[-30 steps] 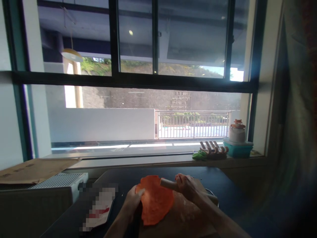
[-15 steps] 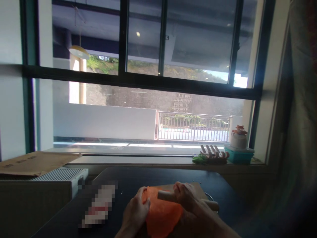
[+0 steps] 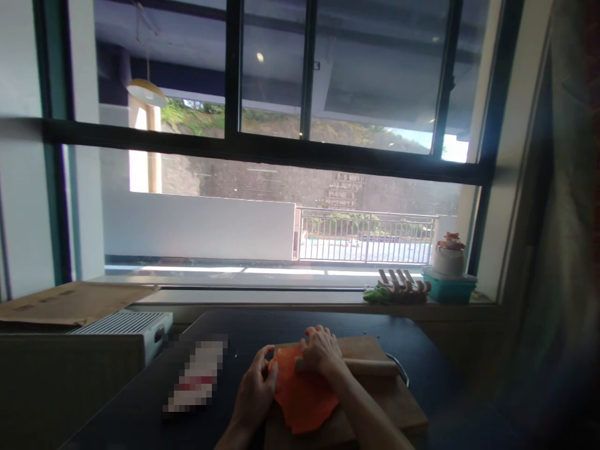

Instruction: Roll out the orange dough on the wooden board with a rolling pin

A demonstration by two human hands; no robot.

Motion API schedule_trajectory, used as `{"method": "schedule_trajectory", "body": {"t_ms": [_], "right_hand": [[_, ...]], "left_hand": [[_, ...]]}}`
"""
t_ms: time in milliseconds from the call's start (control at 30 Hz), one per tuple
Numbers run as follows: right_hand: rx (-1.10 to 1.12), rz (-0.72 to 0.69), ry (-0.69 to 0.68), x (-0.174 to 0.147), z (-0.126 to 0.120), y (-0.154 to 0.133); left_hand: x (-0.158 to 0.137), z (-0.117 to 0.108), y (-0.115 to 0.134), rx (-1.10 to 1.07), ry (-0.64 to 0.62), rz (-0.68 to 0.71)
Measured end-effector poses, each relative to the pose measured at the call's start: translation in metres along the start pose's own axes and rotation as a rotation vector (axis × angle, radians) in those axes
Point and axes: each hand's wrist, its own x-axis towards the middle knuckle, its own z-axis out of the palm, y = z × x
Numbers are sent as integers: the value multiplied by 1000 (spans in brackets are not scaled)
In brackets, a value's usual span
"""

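A flat, uneven orange sheet of dough (image 3: 307, 403) lies on a wooden board (image 3: 394, 406). At its left edge, my left hand (image 3: 259, 378) pinches the rim between thumb and fingers. My right hand (image 3: 323, 350) rests over the left part of a pale wooden rolling pin (image 3: 370, 367), fingers bent across it. The pin lies crosswise, its left end on the dough's upper part and its right end over the board. My right hand hides a stretch of the pin and some of the dough.
The board has a metal handle (image 3: 398, 369) and stands on a dark table (image 3: 225, 331). A blurred-out item (image 3: 197, 378) lies at left. Brown cardboard (image 3: 79, 300) covers part of a white slatted unit (image 3: 126, 322). On the windowsill are a teal box (image 3: 450, 287) and a slatted rack (image 3: 403, 284).
My right hand has moved forward and left along with the rolling pin, which now lies more level. The dough's near edge has drawn up, and more board shows. My left hand keeps to the left edge.
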Motion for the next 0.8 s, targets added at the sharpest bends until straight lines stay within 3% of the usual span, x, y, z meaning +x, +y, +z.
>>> {"method": "schedule_trajectory", "body": {"t_ms": [267,500,600,800], "right_hand": [[-82,-45,123,-44,11,-6],[-40,106,13,9,5,-2],[-25,113,-9,17,6,0],[-38,16,69,-26,13,-6]], "left_hand": [[-1,-1,5,36,-5,4],[-3,-1,3,37,-4,-2],[-1,-1,0,10,6,-3],[-1,-2,4,-1,15,-3]]}}
